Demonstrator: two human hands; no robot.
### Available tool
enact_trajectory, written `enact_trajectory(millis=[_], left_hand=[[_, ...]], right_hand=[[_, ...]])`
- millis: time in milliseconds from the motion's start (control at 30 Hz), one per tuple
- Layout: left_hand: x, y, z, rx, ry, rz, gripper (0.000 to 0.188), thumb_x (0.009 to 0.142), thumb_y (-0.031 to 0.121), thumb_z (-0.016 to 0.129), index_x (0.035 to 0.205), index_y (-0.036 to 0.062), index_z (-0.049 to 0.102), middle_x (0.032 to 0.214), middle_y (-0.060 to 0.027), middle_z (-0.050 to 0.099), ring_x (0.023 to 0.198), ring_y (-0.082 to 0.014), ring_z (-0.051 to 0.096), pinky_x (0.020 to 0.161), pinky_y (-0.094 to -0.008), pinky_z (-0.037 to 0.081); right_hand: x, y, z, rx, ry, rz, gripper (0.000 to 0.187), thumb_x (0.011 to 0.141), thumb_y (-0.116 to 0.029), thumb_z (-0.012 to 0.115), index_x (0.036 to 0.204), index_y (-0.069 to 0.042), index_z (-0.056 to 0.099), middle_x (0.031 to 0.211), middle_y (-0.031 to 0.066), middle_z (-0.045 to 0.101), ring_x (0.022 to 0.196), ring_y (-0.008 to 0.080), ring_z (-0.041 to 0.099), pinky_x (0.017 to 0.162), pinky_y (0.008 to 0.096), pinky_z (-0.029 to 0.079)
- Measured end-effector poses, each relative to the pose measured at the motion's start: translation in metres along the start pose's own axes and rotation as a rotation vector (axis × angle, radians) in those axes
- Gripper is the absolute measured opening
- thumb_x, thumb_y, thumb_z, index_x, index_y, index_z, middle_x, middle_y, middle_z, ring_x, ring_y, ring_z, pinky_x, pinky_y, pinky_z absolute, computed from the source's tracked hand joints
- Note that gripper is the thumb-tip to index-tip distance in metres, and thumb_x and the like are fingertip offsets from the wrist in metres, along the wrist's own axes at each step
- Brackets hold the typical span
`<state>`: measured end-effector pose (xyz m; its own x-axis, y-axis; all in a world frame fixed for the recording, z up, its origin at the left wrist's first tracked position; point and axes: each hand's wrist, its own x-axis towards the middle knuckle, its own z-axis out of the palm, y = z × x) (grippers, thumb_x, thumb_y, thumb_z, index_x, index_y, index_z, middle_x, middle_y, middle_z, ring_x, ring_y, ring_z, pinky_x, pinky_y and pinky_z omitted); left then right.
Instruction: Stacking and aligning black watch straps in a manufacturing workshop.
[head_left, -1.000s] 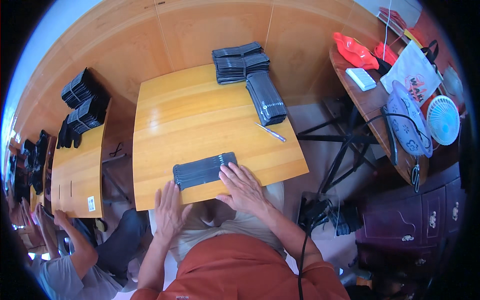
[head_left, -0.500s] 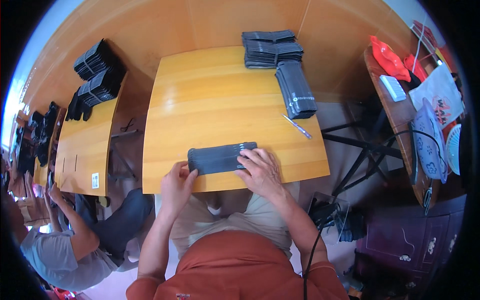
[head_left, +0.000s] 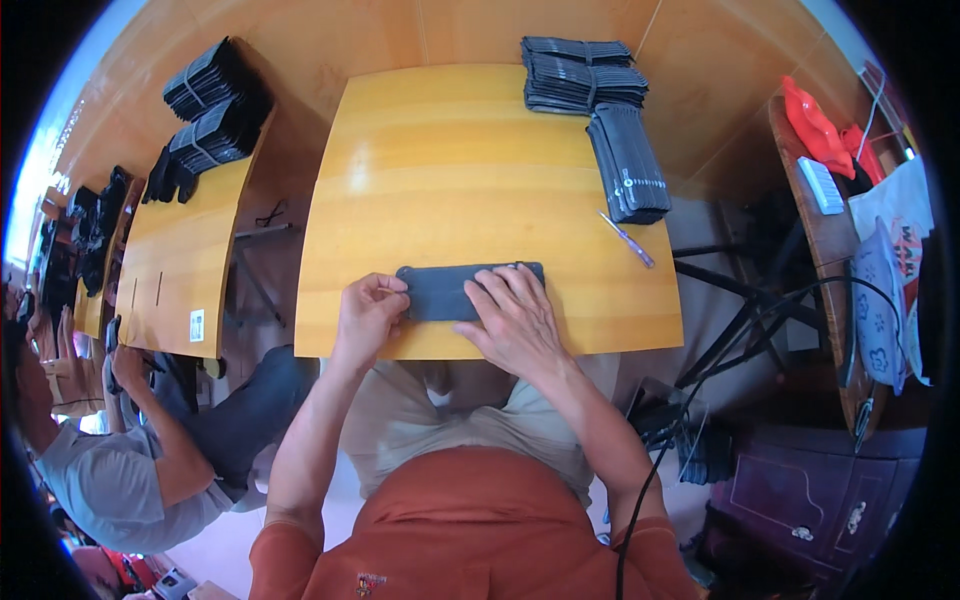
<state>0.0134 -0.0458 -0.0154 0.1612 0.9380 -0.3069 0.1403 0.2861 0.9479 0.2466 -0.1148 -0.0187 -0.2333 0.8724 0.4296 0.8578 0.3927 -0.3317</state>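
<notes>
A flat, dark grey stack of long fabric pieces (head_left: pixel 440 293) lies crosswise on the wooden table in front of me, near its front edge. My left hand (head_left: pixel 372 312) is at the stack's left end, its thumb and fingers pinched together on the edge. Across the right half lies my right hand (head_left: pixel 512 312), palm down with the fingers spread over the cloth and the thumb at the near edge. That hand hides much of the stack's right end.
Tied dark bundles (head_left: pixel 580 80) stand at the far right of the table (head_left: pixel 440 180), with a loose pile (head_left: pixel 628 165) before them. Close by lies a purple-handled screwdriver-like tool (head_left: pixel 630 242). A person (head_left: pixel 130 470) works at another table on the left. A cluttered side table (head_left: pixel 800 220) is at right.
The view has shifted, so the table sits higher and further right. The stack's layered edges no longer show; its top looks smooth. My left fingers have closed on its left end.
</notes>
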Motion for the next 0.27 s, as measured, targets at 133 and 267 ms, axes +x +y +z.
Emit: enact_trajectory(millis=[133,267], left_hand=[[0.010,0.004,-0.003,-0.342,0.001,-0.113,0.012,0.092,0.001,0.066,0.104,0.0004,0.067,0.078,-0.0024,0.064,0.056,-0.0080,0.055,0.047,-0.0237,0.048],[0.012,0.020,0.004,-0.417,0.015,-0.128,0.020,0.092,0.005,0.068,0.112,0.0004,0.068,0.084,-0.0033,0.066,0.057,-0.0092,0.057,0.049,-0.0235,0.049]], right_hand=[[0.013,-0.004,0.012,0.018,-0.004,-0.040,0.052,0.081,-0.030,0.083,0.121,-0.001,0.069,0.123,0.0146,0.066,0.119,0.0333,0.058,0.107,0.0493,0.046],[0.013,0.006,0.027,-0.097,-0.076,-0.084,0.050,0.080,-0.025,0.082,0.123,-0.003,0.070,0.125,0.0141,0.065,0.119,0.0317,0.059,0.106,0.0466,0.048]])
